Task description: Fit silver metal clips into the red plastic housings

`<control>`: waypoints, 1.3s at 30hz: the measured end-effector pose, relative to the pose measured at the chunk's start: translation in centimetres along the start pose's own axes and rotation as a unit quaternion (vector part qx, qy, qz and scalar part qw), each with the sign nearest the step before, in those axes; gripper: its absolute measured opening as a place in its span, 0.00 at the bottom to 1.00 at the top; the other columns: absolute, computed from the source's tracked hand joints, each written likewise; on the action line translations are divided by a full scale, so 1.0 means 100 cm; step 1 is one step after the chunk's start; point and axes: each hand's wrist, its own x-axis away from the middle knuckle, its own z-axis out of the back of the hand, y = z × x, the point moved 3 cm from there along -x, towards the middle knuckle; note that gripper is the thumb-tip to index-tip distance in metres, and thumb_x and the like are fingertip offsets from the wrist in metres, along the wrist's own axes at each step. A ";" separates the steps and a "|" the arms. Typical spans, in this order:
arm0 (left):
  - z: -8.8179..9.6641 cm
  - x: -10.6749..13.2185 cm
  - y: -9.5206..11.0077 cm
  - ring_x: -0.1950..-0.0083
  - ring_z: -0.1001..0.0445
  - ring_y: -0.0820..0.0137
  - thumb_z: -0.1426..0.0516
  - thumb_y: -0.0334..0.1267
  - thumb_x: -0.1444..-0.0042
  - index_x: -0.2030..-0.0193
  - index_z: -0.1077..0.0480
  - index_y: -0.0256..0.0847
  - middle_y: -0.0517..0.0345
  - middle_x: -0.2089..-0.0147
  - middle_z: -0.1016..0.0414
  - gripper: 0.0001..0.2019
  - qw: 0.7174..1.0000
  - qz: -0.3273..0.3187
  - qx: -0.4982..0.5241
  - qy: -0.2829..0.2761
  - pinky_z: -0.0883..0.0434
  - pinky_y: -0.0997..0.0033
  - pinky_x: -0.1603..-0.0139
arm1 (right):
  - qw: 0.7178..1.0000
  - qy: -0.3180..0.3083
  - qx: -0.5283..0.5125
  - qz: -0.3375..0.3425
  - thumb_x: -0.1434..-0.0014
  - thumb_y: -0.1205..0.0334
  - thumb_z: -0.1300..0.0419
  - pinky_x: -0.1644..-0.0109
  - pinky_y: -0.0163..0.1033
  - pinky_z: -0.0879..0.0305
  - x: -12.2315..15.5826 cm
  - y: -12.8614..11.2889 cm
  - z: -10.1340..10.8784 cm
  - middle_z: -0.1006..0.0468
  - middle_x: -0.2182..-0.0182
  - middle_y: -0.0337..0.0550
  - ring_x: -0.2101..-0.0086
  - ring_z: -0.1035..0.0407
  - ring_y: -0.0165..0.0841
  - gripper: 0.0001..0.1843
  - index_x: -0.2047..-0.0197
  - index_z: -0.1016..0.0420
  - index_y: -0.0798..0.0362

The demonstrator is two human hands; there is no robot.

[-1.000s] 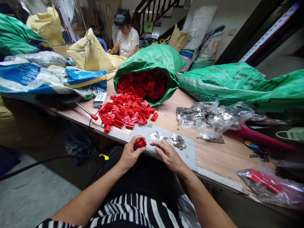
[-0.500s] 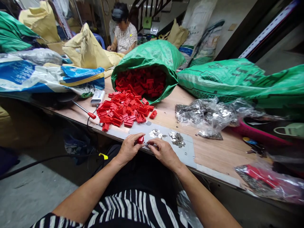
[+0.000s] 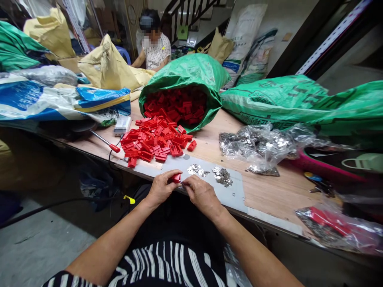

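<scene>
My left hand [image 3: 161, 187] is closed on a small red plastic piece [image 3: 176, 177] at the table's front edge. My right hand [image 3: 201, 193] pinches a tiny metal part against the right side of that piece; the part itself is almost hidden by my fingers. Just beyond my hands, small heaps of loose metal bits [image 3: 222, 175] lie on a grey plate [image 3: 239, 193]. A pile of red plastic pieces [image 3: 155, 140] spreads out of an open green sack [image 3: 191, 71] farther back.
A clear plastic bag of metal parts [image 3: 260, 145] lies to the right, with more green sacks [image 3: 305, 103] behind it. A red-handled screwdriver [image 3: 104, 141] and a small white device [image 3: 122, 124] sit left of the pile. Another person [image 3: 154, 44] sits at the far end.
My hands have drawn together: the right hand, which was apart and flat a second ago, now presses a metal bit onto the red piece in my left hand.
</scene>
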 end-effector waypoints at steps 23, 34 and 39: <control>-0.012 0.017 0.021 0.61 0.25 0.73 0.37 0.35 0.49 0.59 0.32 0.40 0.59 0.63 0.24 0.12 0.883 0.174 0.436 0.025 0.32 0.74 0.55 | 0.952 -0.009 -0.306 -0.015 0.32 0.59 0.56 0.61 0.37 0.38 0.024 0.009 0.016 0.28 0.75 0.33 0.72 0.34 0.30 0.15 0.45 0.40 0.50; -0.021 0.026 0.029 0.65 0.21 0.69 0.45 0.29 0.41 0.65 0.30 0.32 0.49 0.65 0.20 0.04 0.722 0.296 0.625 0.020 0.26 0.69 0.56 | 0.955 -0.022 -0.295 0.020 0.33 0.59 0.54 0.64 0.34 0.39 0.026 -0.005 0.022 0.31 0.78 0.32 0.74 0.35 0.28 0.21 0.38 0.41 0.48; -0.023 0.027 0.031 0.65 0.21 0.70 0.44 0.30 0.41 0.64 0.30 0.31 0.49 0.66 0.20 0.04 0.720 0.309 0.621 0.012 0.26 0.69 0.55 | 0.958 -0.021 -0.285 0.022 0.33 0.59 0.53 0.63 0.34 0.38 0.026 -0.005 0.024 0.30 0.77 0.33 0.74 0.34 0.29 0.20 0.39 0.40 0.48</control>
